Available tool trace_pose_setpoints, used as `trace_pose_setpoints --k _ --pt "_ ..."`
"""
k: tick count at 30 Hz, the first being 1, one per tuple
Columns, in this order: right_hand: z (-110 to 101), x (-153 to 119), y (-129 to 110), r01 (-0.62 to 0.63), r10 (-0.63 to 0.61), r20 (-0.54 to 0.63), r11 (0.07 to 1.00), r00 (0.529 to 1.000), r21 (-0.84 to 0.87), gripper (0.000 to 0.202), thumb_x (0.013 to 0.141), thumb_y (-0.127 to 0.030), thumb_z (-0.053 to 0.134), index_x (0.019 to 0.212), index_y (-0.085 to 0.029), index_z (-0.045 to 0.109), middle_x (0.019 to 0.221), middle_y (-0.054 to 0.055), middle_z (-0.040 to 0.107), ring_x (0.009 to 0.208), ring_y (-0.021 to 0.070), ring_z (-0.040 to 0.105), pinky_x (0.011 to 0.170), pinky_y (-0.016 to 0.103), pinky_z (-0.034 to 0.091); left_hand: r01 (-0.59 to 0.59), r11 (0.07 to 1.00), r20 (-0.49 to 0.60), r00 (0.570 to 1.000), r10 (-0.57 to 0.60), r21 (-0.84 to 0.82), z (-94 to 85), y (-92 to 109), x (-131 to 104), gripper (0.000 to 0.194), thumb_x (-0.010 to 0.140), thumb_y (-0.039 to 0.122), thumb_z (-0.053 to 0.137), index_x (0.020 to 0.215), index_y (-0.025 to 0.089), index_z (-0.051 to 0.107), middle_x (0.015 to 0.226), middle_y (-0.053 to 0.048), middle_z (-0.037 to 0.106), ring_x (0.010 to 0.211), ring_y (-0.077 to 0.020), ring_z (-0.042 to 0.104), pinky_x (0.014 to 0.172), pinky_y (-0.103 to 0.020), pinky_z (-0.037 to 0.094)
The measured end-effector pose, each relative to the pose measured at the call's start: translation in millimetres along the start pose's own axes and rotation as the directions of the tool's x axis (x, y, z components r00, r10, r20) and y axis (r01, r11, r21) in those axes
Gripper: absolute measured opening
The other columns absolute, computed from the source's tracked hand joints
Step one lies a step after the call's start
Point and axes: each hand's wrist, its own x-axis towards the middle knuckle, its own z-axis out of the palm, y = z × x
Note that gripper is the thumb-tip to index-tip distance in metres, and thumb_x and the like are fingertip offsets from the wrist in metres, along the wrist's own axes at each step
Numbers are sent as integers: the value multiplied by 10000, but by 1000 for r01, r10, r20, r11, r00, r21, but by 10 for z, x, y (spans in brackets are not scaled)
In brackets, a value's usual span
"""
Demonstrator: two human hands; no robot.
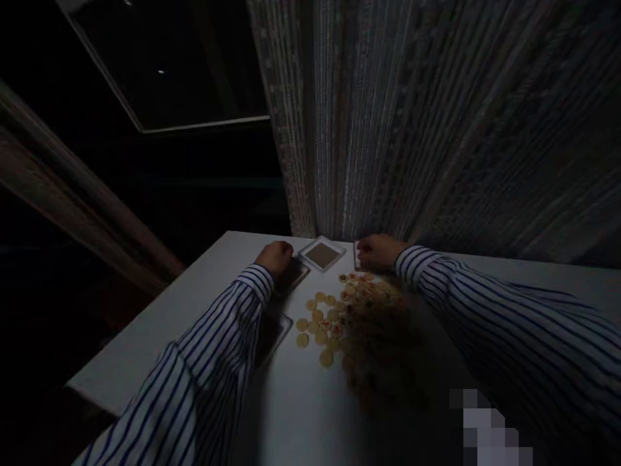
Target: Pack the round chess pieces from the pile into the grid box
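discs (pixel 356 307) near right hand (pixel 381 253); tray (pixel 294 279) by left hand (pixel 275 259)

You are wearing the camera on your head, and it is looking forward and down across the white table (pixel 295 401) from its near side, facing the far curtain (pixel 349 129). It is viewing your left hand (pixel 275 259) and right hand (pixel 381 252) from well behind and above.

Left hand (pixel 275 257), right hand (pixel 381 252) at square frames (pixel 323 255); round pieces (pixel 317 316) scattered on white table (pixel 295 401).
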Motion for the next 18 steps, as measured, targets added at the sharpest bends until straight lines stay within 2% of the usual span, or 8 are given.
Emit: trace_pose_setpoints --k 4,8,13,18 --pt "90 225 16 -18 18 3 1000 1000 -22 361 825 -325 472 1130 -193 612 1081 71 664 987 199 599 769 256 422 10 1000 7 1000 -10 2 144 -24 235 343 855 237 360 983 151 666 1065 -124 668 1009 -208 599 813 -246 423" --pt "157 439 10 -24 24 0 997 1000 -74 412 831 -347 454 1194 -192 570 1144 120 628 1054 258 561 819 358 411 15 1000 37 999 -16 19 264 -58 412 326 846 259 371 927 174 675 1023 -121 680 953 -225 619 788 -281 439" --pt "211 627 -13 22 -19 22 990 1000 -142 367 786 -348 517 1106 -195 612 1069 142 646 1064 299 531 854 470 361 43 998 64 997 -46 48 360 -85 535 347 848 298 361 927 165 671 1012 -153 677 977 -278 611 834 -375 427" --pt "273 735 -22 62 -54 46 982 997 -178 299 775 -331 526 1010 -185 640 1014 144 652 1035 294 532 850 495 344 35 997 87 995 -41 73 423 -100 615 354 846 289 349 915 146 665 1025 -173 671 1034 -303 584 936 -487 349"
